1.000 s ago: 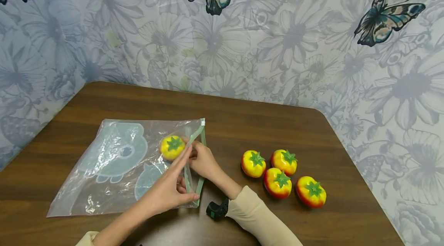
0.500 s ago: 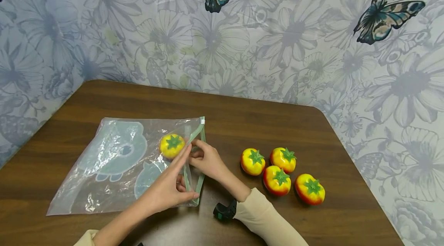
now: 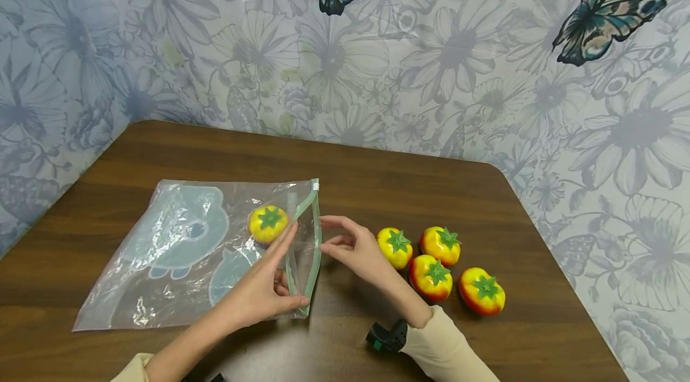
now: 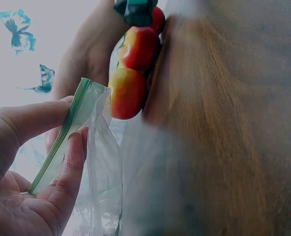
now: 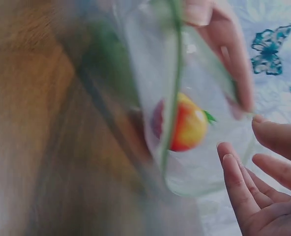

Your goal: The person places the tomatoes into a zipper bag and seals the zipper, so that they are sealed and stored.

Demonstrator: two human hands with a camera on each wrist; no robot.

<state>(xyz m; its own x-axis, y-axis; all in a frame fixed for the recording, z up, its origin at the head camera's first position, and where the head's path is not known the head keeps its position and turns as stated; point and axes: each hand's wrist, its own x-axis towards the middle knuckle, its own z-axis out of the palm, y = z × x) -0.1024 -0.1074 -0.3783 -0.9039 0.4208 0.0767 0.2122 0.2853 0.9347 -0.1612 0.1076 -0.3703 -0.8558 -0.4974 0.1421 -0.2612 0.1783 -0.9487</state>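
A clear zip bag (image 3: 135,304) with pale blue animal prints and a green-edged mouth lies flat, its mouth facing right. Through its film shows one yellow-red toy fruit (image 3: 268,224) with a green star-shaped top. My left hand (image 3: 257,297) holds the mouth's green edge (image 4: 62,135) apart between thumb and fingers. Just right of the mouth is my right hand (image 3: 358,250), fingers loosely bent with nothing between them. In the right wrist view its fingertips are near the bag, with the fruit (image 5: 187,125) visible inside.
Several more toy fruits (image 3: 431,278) sit grouped to the right, one (image 3: 395,247) right beside my right hand. They stand on a brown wooden table (image 3: 377,190). A flower-and-butterfly cloth (image 3: 345,82) hangs behind it. A black wrist device (image 3: 387,336) sits at my right cuff.
My right hand has drawn back out of the bag's mouth and moved right, toward the loose fruits. The left hand and the fruit in the bag have stayed put.
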